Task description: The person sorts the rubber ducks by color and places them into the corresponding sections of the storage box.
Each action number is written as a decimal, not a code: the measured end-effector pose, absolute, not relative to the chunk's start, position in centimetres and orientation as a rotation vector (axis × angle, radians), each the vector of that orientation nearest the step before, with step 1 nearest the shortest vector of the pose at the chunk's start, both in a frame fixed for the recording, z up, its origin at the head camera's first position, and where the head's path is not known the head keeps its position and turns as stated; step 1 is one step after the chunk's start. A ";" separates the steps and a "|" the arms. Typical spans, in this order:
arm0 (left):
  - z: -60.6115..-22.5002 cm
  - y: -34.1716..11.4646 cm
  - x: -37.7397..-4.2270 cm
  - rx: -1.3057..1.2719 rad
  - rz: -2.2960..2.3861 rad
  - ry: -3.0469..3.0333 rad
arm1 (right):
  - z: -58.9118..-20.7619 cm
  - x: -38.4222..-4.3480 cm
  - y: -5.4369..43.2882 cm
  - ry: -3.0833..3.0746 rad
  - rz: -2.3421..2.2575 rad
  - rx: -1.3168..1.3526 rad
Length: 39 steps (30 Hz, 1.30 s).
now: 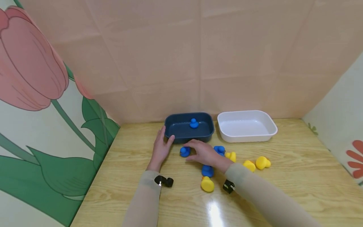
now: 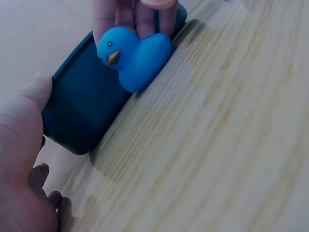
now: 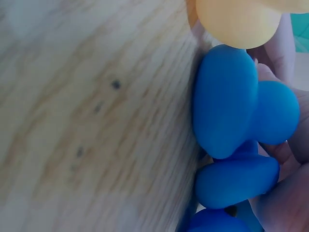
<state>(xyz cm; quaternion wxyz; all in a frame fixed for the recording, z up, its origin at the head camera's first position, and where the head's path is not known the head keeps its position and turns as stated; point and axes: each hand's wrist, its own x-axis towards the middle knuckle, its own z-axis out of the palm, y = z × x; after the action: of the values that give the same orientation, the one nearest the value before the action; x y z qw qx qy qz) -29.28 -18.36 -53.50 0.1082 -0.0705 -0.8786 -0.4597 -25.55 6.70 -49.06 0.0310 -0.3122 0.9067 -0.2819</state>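
Note:
My left hand (image 1: 160, 148) rests against the left end of the dark blue tray (image 1: 188, 139), thumb by its front wall. In front of this tray, a blue rubber duck (image 1: 184, 152) sits on the table. My right hand (image 1: 202, 152) reaches over from the right, its fingers and thumb spread on either side of that duck. In the left wrist view the fingers lie behind the blue duck (image 2: 147, 58) and the thumb tip stands above it. Another blue duck (image 1: 194, 123) is inside the dark blue tray.
To the right stands a white tray (image 1: 246, 139). Under and around my right forearm lie more blue ducks (image 1: 208, 171) and several yellow ducks (image 1: 207, 184). A cloth-covered wall (image 1: 181, 63) rises right behind both trays.

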 end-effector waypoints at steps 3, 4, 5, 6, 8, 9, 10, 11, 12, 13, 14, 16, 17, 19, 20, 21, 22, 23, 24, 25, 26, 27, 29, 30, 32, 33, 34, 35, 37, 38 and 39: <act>-53.5 -18.4 -29.3 -0.205 -1.358 -2.583 | -49.1 -25.6 6.6 2.796 -0.856 -0.962; -53.6 -18.4 -29.4 -0.206 -1.359 -2.582 | -49.1 -25.7 6.6 2.797 -0.847 -0.963; -53.5 -18.4 -29.3 -0.203 -1.360 -2.583 | -49.2 -25.8 6.6 2.794 -0.840 -0.964; -53.5 -18.4 -29.3 -0.202 -1.362 -2.583 | -49.2 -25.8 6.5 2.793 -0.831 -0.966; -53.5 -18.4 -29.3 -0.199 -1.363 -2.586 | -49.3 -25.9 6.5 2.794 -0.808 -0.970; -53.5 -18.3 -29.3 -0.197 -1.362 -2.588 | -49.3 -26.0 6.4 2.798 -0.797 -0.978; -53.5 -18.3 -29.3 -0.197 -1.362 -2.590 | -49.4 -26.0 6.4 2.804 -0.788 -0.988; -53.5 -18.3 -29.3 -0.197 -1.363 -2.589 | -49.4 -26.1 6.4 2.806 -0.784 -0.992; -53.5 -18.3 -29.3 -0.200 -1.364 -2.587 | -49.4 -26.1 6.3 2.811 -0.779 -0.993; -53.5 -18.3 -29.3 -0.202 -1.362 -2.586 | -49.4 -26.2 6.3 2.816 -0.777 -0.994; -53.5 -18.3 -29.3 -0.205 -1.362 -2.584 | -49.5 -26.2 6.3 2.822 -0.775 -0.997; -53.4 -18.3 -29.3 -0.203 -1.363 -2.584 | -49.5 -26.2 6.2 2.826 -0.771 -0.986; -53.4 -18.3 -29.3 -0.202 -1.365 -2.584 | -49.5 -26.2 6.2 2.827 -0.770 -0.974; -53.4 -18.4 -29.3 -0.197 -1.365 -2.588 | -49.5 -26.2 6.0 2.836 -0.761 -0.963; -53.4 -18.4 -29.2 -0.194 -1.369 -2.589 | -49.5 -26.2 5.9 2.841 -0.756 -0.959; -53.4 -18.4 -29.2 -0.192 -1.372 -2.590 | -49.5 -26.3 5.8 2.842 -0.754 -0.949; -53.4 -18.4 -29.2 -0.192 -1.369 -2.592 | -49.5 -26.3 5.7 2.847 -0.750 -0.945; -53.3 -18.4 -29.2 -0.193 -1.366 -2.594 | -49.5 -26.3 5.6 2.852 -0.745 -0.942; -53.4 -18.4 -29.2 -0.197 -1.361 -2.596 | -49.6 -26.3 5.5 2.858 -0.734 -0.938; -53.4 -18.5 -29.2 -0.202 -1.356 -2.598 | -49.6 -26.3 5.4 2.862 -0.728 -0.932; -53.4 -18.5 -29.2 -0.209 -1.350 -2.598 | -49.6 -26.3 5.3 2.868 -0.718 -0.927; -53.4 -18.5 -29.2 -0.215 -1.348 -2.596 | -49.6 -26.3 5.3 2.873 -0.710 -0.923; -53.4 -18.4 -29.2 -0.225 -1.351 -2.592 | -49.7 -26.3 5.3 2.880 -0.699 -0.914; -53.4 -18.4 -29.3 -0.228 -1.353 -2.590 | -49.6 -26.3 5.3 2.882 -0.695 -0.909; -53.3 -18.3 -29.3 -0.226 -1.362 -2.588 | -49.6 -26.2 5.3 2.881 -0.692 -0.904; -53.3 -18.3 -29.2 -0.223 -1.368 -2.587 | -49.5 -26.1 5.4 2.880 -0.693 -0.903; -53.3 -18.3 -29.3 -0.220 -1.365 -2.591 | -49.5 -26.1 5.4 2.879 -0.694 -0.903; -53.4 -18.3 -29.3 -0.217 -1.365 -2.591 | -49.4 -26.0 5.5 2.879 -0.694 -0.905; -53.4 -18.3 -29.3 -0.213 -1.367 -2.587 | -49.3 -25.8 5.6 2.880 -0.711 -0.912; -53.4 -18.3 -29.3 -0.212 -1.366 -2.586 | -49.3 -25.8 5.7 2.882 -0.724 -0.917; -53.4 -18.3 -29.3 -0.212 -1.368 -2.584 | -49.2 -25.7 5.8 2.885 -0.734 -0.922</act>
<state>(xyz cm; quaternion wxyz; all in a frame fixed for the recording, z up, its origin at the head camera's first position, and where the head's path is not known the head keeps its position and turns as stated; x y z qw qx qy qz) -29.33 -18.34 -53.44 0.1048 -0.0720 -0.8767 -0.4640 -25.70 5.80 -49.19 0.0124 -0.2957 0.9257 -0.2355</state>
